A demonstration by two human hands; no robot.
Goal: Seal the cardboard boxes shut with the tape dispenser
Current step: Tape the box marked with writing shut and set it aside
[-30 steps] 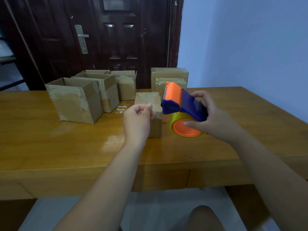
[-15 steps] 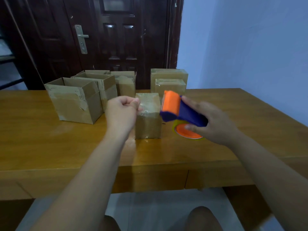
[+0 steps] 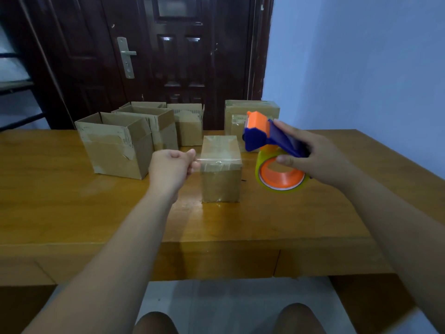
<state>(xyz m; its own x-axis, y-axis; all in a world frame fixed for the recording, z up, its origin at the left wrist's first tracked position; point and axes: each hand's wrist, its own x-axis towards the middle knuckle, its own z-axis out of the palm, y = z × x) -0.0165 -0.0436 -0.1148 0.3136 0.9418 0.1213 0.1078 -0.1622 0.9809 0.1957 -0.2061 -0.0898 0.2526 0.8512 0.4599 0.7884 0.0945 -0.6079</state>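
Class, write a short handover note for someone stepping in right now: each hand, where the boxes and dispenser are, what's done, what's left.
Left hand: pinches the end of a clear tape strip stretched over the small closed brown cardboard box on the wooden table.
Right hand: grips the blue-and-orange plastic tape dispenser, raised just right of that box.
Done: that box's flaps are shut.
Left: press the strip down and cut it; the open-topped cardboard boxes at far left are unsealed.

Dim, bluish light; soft glare on the table; wide-angle bending at edges.
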